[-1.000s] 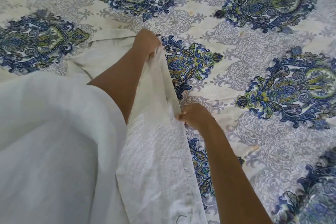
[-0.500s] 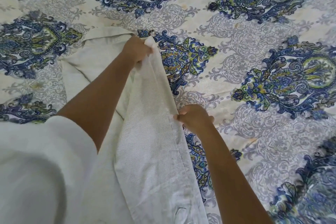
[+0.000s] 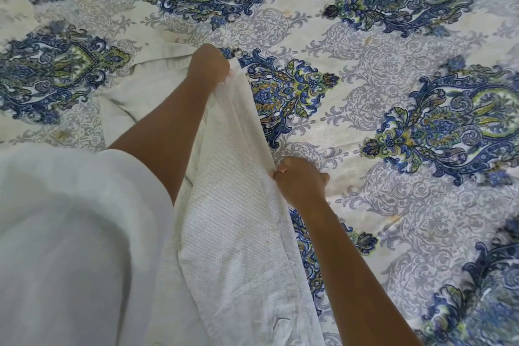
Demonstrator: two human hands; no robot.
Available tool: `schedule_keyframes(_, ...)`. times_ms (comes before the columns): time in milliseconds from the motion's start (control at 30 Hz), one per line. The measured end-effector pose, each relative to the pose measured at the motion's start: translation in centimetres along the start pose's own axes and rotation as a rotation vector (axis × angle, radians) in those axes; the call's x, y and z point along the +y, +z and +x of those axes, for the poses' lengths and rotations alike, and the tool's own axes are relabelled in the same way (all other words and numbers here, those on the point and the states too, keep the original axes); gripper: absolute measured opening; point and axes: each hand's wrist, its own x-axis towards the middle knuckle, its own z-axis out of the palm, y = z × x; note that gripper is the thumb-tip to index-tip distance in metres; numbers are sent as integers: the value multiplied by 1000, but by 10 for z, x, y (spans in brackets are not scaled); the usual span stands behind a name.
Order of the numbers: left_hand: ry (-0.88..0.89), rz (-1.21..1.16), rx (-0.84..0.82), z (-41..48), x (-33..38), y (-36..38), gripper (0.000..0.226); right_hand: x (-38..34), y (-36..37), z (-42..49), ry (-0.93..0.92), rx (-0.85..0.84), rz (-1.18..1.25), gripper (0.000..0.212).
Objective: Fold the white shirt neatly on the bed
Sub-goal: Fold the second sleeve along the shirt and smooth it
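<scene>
The white shirt (image 3: 238, 233) lies lengthwise on the patterned bed cover (image 3: 393, 93), running from the bottom of the view up to the middle. My left hand (image 3: 207, 64) pinches the far end of the shirt's right-hand panel and holds it slightly raised. Halfway down, at that panel's right edge, my right hand (image 3: 300, 180) is closed on the fabric. The panel stretches taut between both hands as a raised strip. Part of the shirt spreads flat to the left of my left arm.
My own loose white sleeve (image 3: 70, 247) fills the lower left and hides part of the shirt. The bed cover with blue and green medallions stretches out to the right and beyond the shirt.
Both hands keep their grip on the shirt panel. My white sleeve covers more of the lower left than half a second ago. The view has shifted slightly.
</scene>
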Motion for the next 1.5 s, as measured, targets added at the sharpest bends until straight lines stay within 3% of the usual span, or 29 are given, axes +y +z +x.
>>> schedule_keyframes(133, 95, 141, 189, -8, -9, 16, 24, -2, 3, 3, 6, 6, -51, 13)
schedule_keyframes(267, 109, -59, 158, -16, -11, 13, 18, 0, -1, 1, -5, -18, -6, 19)
schedule_keyframes(400, 52, -385, 247, -45, -38, 3, 33, -7, 4, -10, -226, 381, 197, 18)
schedule_keyframes(433, 13, -401, 251, -56, -49, 3, 35, -14, 7, -10, -270, 392, 250, 18)
schedule_keyframes(567, -208, -534, 46, -89, -79, 7, 33, -46, 16, 7, -169, 140, 386, 31)
schedule_keyframes(667, -263, -471, -162, -116, -83, 9, 32, -57, 13, 26, -133, 77, 392, 25)
schedule_keyframes(767, -276, -463, -247, -134, -93, 13, 23, -55, 3, 40, -78, 84, 393, 19)
schedule_keyframes(933, -274, -526, -237, -132, -91, 13, 30, -48, 7, 35, -125, 4, 380, 25)
schedule_keyframes(1033, -215, -454, -222, -119, -79, 9, 20, -50, 10, 32, -121, 19, 397, 18)
schedule_keyframes(1167, -228, -417, -11, -103, -87, 12, 22, -50, 15, 35, -114, 54, 333, 40)
schedule_keyframes(1267, -236, -431, -2, -98, -84, 14, 31, -53, 13, 37, -142, 18, 238, 45)
schedule_keyframes(1333, -176, -400, -17, -91, -70, 13, 36, -57, 8, 38, -150, -9, 208, 47)
schedule_keyframes(1500, 12, -398, -39, -55, -35, 7, 23, -49, -5, 21, -79, -152, 240, 38)
